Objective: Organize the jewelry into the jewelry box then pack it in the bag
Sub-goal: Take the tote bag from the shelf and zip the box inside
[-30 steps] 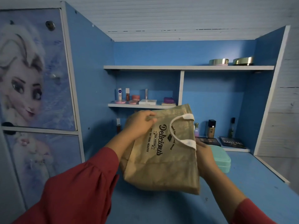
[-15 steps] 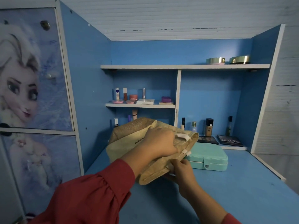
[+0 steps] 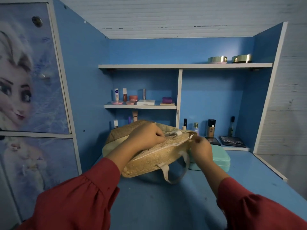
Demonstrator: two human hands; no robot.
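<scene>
fingers [image 3: 157,135] of left hand [image 3: 146,136] gripping bag [image 3: 154,156], right hand [image 3: 201,150] at zipper

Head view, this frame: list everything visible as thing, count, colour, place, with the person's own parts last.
bag: one, tan woven, white zipper and handles, lying on the desk
jewelry box: one, mint green, closed, on the desk behind the bag's right end
desk: one, blue
cosmetics: several, mixed colours, on the small middle shelf; more bottles and palettes at the back of the desk
round tins: two, gold, top shelf right
cabinet door: cartoon print, far left
left hand: grips the bag's top edge
right hand: at the zipper pull, blurred
sleeves: two, red
</scene>
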